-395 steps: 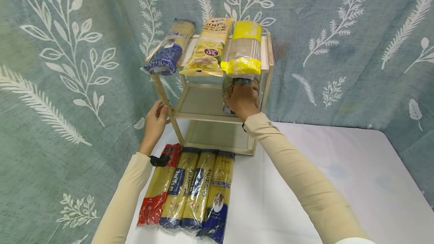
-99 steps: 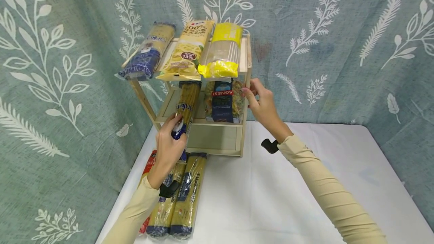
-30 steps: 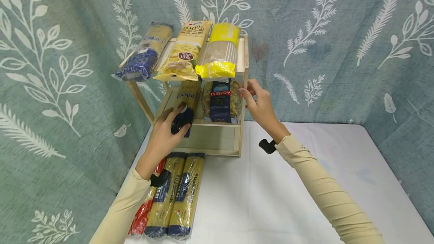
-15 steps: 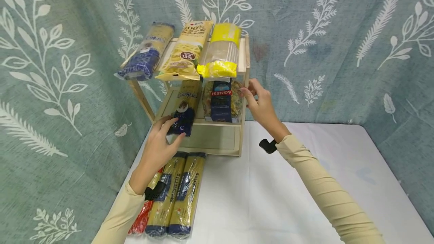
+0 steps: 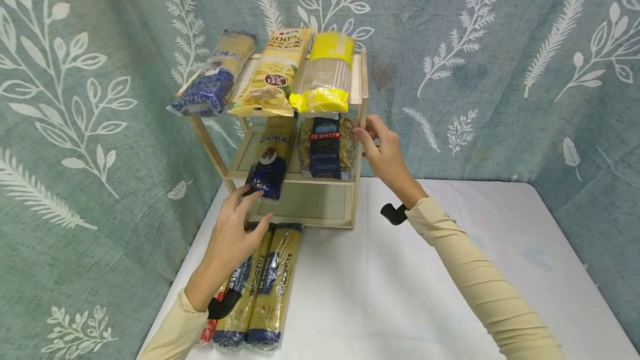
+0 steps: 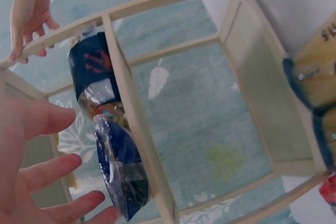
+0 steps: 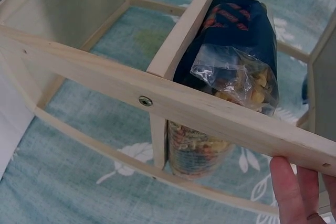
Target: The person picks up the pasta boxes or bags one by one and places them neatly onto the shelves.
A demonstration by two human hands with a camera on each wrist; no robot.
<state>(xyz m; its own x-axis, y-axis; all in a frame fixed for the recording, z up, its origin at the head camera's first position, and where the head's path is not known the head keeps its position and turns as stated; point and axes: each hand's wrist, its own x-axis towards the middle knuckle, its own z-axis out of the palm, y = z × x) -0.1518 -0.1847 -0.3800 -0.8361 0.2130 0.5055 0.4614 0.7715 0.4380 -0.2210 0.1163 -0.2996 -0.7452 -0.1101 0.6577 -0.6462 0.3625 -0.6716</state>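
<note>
A spaghetti pack [image 5: 272, 151] marked ankara lies on the middle shelf of the small wooden rack [image 5: 210, 146], its blue end jutting past the front edge. Just below that end is my left hand [image 5: 230, 240], fingers spread and nothing held; the left wrist view shows a gap between the fingers and the pack [image 6: 123, 169]. My right hand [image 5: 387, 160] grips the rack's right front post, thumb in front and fingers around it. Beside that post, a clear bag of coloured pasta [image 5: 326, 149] labelled AGNESI stands on the same shelf.
Three pasta packs, blue [image 5: 215, 79], cream [image 5: 275, 74] and yellow [image 5: 327, 71], lie on the top shelf. Spaghetti packs [image 5: 272, 293] and a red-ended pack [image 5: 207, 331], partly behind the left arm, lie on the white table [image 5: 425, 271]. A patterned curtain [image 5: 450, 43] surrounds it.
The ankara pack has moved from the table onto the middle shelf. My left hand has let it go and drawn back down. My right hand, earlier on the AGNESI bag, now holds the post.
</note>
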